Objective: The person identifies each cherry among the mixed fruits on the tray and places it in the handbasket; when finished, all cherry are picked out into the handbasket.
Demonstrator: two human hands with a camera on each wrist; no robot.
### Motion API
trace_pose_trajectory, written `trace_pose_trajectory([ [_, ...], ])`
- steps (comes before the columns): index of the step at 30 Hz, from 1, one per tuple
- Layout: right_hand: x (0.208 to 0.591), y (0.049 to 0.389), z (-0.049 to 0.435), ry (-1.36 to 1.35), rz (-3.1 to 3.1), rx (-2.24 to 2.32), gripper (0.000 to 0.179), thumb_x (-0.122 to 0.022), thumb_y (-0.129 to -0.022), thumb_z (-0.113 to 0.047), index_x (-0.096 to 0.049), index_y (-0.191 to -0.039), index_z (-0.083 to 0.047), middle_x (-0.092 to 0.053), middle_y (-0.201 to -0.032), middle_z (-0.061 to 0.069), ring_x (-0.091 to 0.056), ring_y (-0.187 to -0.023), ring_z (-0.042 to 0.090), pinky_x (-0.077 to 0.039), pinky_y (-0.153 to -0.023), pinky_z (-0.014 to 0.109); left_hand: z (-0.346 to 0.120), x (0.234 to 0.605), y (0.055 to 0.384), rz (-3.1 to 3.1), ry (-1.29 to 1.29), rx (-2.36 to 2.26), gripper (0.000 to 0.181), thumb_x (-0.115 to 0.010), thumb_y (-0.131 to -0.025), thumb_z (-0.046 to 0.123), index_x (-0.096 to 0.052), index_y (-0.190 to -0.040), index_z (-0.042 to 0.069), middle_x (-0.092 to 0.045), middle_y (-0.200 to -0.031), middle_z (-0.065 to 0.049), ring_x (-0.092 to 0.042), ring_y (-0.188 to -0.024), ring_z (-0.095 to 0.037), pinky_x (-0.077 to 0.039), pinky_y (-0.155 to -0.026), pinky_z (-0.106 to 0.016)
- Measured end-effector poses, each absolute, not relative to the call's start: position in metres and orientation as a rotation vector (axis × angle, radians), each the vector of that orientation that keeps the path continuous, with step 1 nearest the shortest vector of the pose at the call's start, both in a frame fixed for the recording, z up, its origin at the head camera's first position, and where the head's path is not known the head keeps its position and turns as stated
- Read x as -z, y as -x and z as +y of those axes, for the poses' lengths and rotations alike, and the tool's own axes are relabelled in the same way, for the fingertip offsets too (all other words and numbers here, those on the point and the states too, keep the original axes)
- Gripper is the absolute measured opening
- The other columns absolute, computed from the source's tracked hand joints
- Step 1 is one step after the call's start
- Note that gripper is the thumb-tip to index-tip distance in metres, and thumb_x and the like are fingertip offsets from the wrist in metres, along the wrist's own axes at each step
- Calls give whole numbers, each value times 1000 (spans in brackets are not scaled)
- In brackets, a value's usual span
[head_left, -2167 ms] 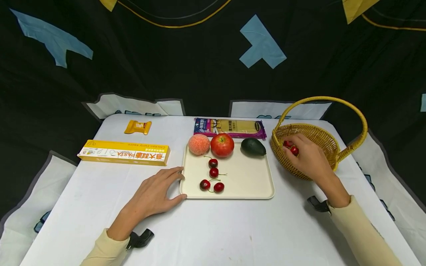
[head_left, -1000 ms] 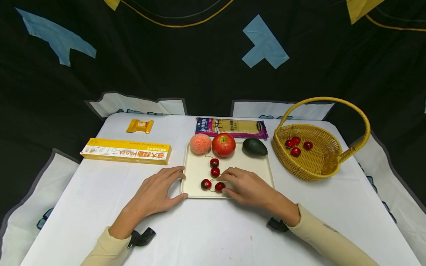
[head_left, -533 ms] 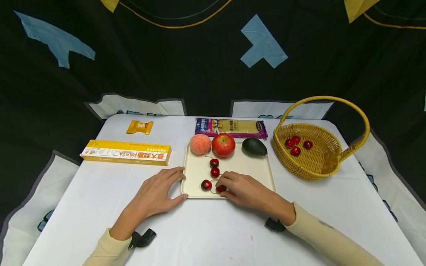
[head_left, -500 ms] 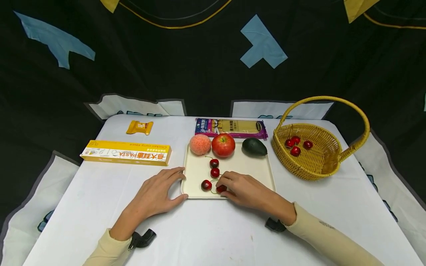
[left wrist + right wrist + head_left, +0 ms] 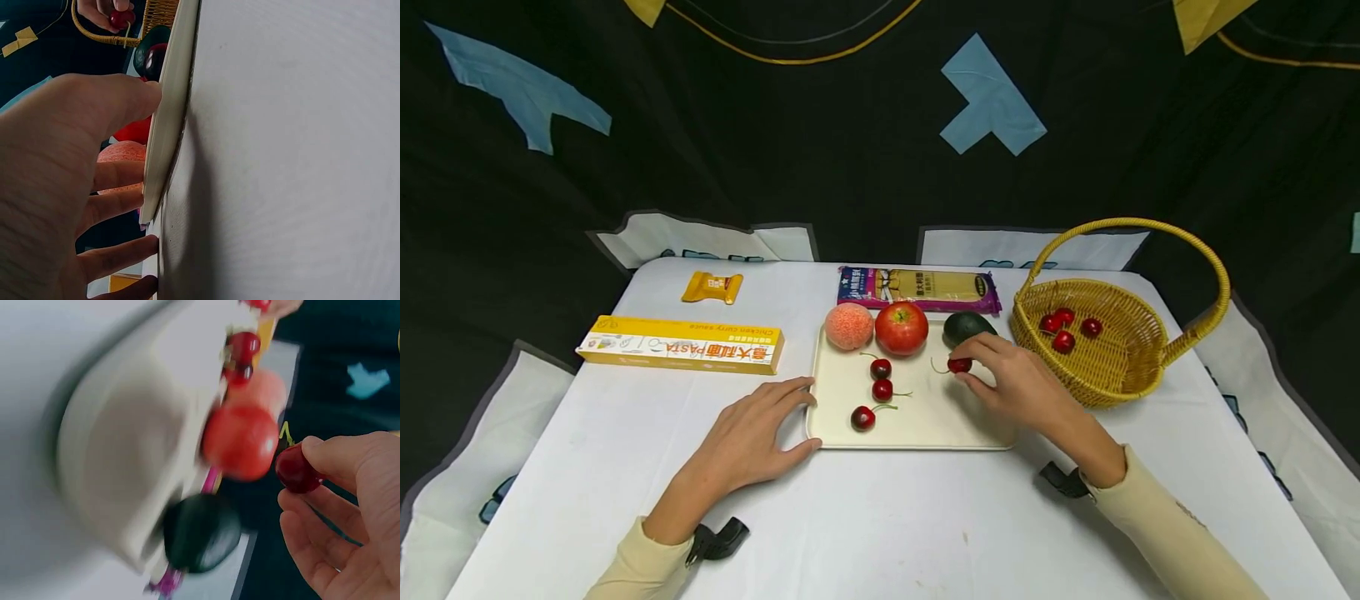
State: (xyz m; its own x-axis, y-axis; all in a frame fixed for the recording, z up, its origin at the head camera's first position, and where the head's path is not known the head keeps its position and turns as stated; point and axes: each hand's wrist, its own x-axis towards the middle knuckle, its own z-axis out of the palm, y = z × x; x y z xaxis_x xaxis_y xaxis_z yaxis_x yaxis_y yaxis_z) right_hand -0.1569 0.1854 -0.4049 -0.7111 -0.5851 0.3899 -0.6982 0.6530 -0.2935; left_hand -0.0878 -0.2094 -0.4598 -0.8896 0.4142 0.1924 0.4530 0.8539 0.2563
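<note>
My right hand [image 5: 1026, 387] pinches a cherry [image 5: 958, 365] by its sides above the right part of the cream tray [image 5: 940, 429]; its stem points left. The right wrist view shows the same cherry [image 5: 299, 469] between thumb and fingers. My left hand [image 5: 748, 437] touches the tray's left edge with straight, spread fingers and thumb. On the tray lie three cherries [image 5: 882, 390] in a rough column, with a peach [image 5: 849, 326], a red apple [image 5: 901, 327] and an avocado [image 5: 967, 327] along the back. Several cherries [image 5: 1063, 342] sit in the wicker basket [image 5: 1120, 375] to the right.
Behind the tray lies a purple-edged pasta packet [image 5: 925, 287]. A yellow and white pasta box [image 5: 681, 344] and a small orange-yellow wrapped snack [image 5: 712, 287] are on the left of the white table [image 5: 880, 525]. The basket's tall handle [image 5: 1131, 222] arches up on the right.
My right hand has taken the front right cherry off the tray and moved it right and back, towards the basket. Earlier it was inside the basket. My left hand stays at the tray edge.
</note>
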Motion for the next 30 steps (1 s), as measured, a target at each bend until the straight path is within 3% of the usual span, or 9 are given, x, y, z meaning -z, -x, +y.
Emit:
trace_pose_trajectory([
  [4, 403, 166, 210, -936, -2585, -670, 30, -89, -88, -5, -77, -115, -10, -72, -113, 9, -72, -92, 24, -65, -76, 44, -209, 459, 88, -2903, 679, 450, 55, -81, -88, 56, -72, -129, 20, -58, -157, -2, -59, -139, -29, -57, -99, -54],
  [15, 402, 185, 274, -724, -2543, -679, 29, -85, -89, 1, -78, -117, -5, -70, -115, 16, -72, -93, 35, -63, -74, 53, -209, 459, 88, -2905, 677, 457, 55, -81, -88, 56, -72, -130, 20, -58, -157, -2, -59, -139, -29, -57, -100, -54],
  [30, 416, 202, 327, -409, -2750, -601, 32, -78, -96, -3, -70, -125, 5, -68, -120, 27, -69, -100, 44, -58, -84, 62, -209, 460, 89, -2894, 680, 470, 54, -81, -88, 56, -72, -128, 21, -59, -156, -1, -59, -139, -29, -57, -98, -54],
])
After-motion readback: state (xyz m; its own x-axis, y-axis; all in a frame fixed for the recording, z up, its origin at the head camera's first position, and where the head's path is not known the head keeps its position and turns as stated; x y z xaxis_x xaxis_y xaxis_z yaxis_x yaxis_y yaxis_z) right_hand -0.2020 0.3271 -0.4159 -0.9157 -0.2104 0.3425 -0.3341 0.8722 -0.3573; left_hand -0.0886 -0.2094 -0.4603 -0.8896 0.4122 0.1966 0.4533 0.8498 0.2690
